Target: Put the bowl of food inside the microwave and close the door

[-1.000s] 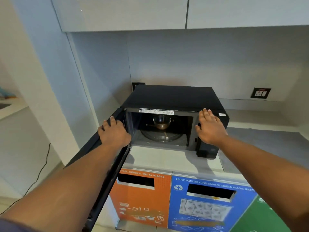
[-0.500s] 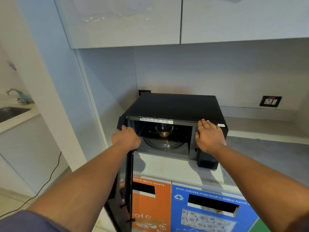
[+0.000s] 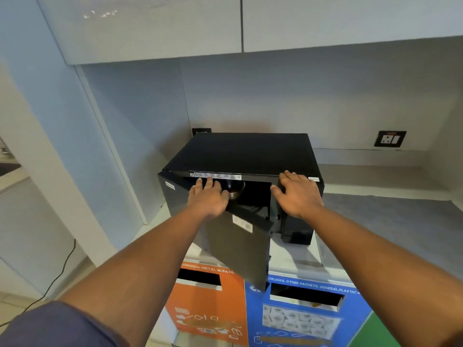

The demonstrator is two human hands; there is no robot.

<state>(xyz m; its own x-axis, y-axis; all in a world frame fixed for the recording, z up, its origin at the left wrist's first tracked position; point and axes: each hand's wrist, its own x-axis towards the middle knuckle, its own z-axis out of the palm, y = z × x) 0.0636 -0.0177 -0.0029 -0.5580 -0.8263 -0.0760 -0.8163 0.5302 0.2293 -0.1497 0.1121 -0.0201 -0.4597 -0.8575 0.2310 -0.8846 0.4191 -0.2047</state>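
A black microwave (image 3: 250, 151) stands on a white counter in the corner. Its door (image 3: 240, 246) hangs partly ajar, hinged at the left, its free edge swung toward the opening. Inside, a metal bowl (image 3: 236, 192) is partly visible behind my left hand. My left hand (image 3: 208, 199) lies flat against the door's top edge, fingers spread. My right hand (image 3: 298, 194) rests flat on the microwave's top front right corner, over the control panel side.
Recycling bins stand below the counter: an orange one (image 3: 208, 311), a blue one (image 3: 300, 319) and a green one (image 3: 380, 331). A wall socket (image 3: 390, 138) sits at the right. Cabinets (image 3: 225, 23) hang overhead. A black cable (image 3: 57, 276) trails on the floor at left.
The door has swung from wide open at the left to nearly covering the opening, pushed by my left hand. My right hand stayed on the microwave's top right corner.
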